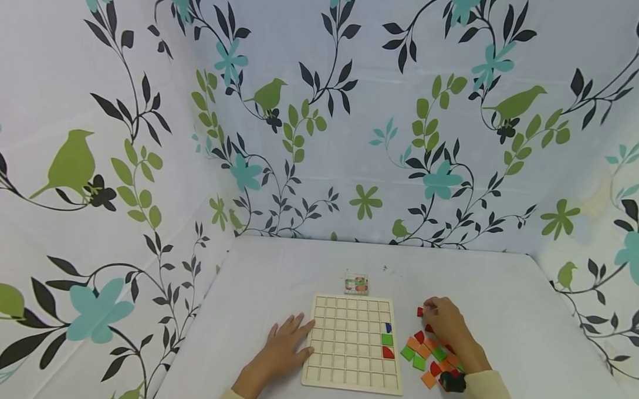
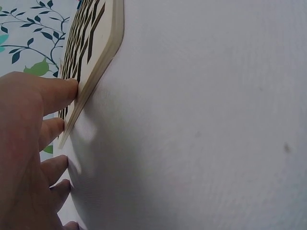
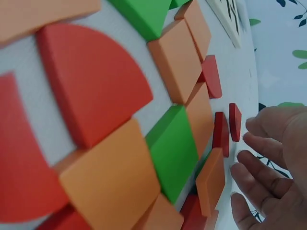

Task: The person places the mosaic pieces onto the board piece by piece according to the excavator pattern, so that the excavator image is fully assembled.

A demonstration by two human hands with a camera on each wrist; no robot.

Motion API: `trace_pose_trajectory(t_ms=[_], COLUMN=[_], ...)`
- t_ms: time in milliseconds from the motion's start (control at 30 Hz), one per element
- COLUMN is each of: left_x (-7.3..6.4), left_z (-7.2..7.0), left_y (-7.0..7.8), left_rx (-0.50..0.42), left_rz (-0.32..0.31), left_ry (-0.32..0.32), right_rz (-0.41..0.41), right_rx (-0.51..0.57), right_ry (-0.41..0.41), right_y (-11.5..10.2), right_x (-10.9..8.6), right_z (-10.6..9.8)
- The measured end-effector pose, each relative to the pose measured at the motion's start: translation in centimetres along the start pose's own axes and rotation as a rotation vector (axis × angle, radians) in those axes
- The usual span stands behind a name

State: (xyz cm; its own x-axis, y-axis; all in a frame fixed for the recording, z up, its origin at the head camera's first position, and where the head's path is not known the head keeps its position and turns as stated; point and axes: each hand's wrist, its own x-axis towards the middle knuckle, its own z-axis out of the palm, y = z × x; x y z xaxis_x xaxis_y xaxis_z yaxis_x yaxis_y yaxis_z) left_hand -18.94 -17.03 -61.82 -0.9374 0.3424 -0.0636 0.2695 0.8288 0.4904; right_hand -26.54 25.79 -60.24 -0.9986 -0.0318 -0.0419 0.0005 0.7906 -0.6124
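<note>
A pale wooden grid board [image 1: 346, 344] lies on the table. In its right column sit a small blue piece [image 1: 388, 327], a green square [image 1: 387, 339] and a red quarter-round piece [image 1: 388, 353]. My left hand [image 1: 284, 350] lies spread at the board's left side; its thumb [image 2: 62, 93] touches the edge. To the right of the board, my right hand [image 1: 444, 321] hovers with loosely bent fingers beside a red piece [image 3: 235, 122]. A small gap shows between that piece and the fingertips in the right wrist view.
Several loose orange squares [image 3: 112, 175], green squares [image 3: 173, 151] and red quarter-round pieces [image 3: 91, 79] lie in a cluster below my right hand. A small patterned card or tile [image 1: 356, 284] stands behind the board. Printed cloth [image 1: 322, 135] surrounds the white table [image 1: 275, 268].
</note>
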Motion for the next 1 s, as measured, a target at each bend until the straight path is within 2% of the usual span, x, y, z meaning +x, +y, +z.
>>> trace_pose_trajectory(t_ms=[267,500,800,1000], left_x=[0.0,-0.1,-0.1,-0.2], left_z=[0.2,0.3,0.3,0.2], left_y=[-0.3,-0.1,-0.2,-0.2], left_rx=[-0.003,-0.006,-0.01,-0.018], left_rz=[0.006,0.006,0.021,0.016], left_ry=[0.008,0.009,0.013,0.016], right_rz=[-0.066,-0.135,-0.157,-0.182], right_rx=[-0.035,-0.079,-0.209,-0.206], right_ry=[-0.02,0.017,0.014,0.037], right_y=[0.0,-1.5,-3.2,-4.1], right_x=[0.0,-0.2,-2.3,-4.2], right_z=[1.5,3.0,4.3,4.1])
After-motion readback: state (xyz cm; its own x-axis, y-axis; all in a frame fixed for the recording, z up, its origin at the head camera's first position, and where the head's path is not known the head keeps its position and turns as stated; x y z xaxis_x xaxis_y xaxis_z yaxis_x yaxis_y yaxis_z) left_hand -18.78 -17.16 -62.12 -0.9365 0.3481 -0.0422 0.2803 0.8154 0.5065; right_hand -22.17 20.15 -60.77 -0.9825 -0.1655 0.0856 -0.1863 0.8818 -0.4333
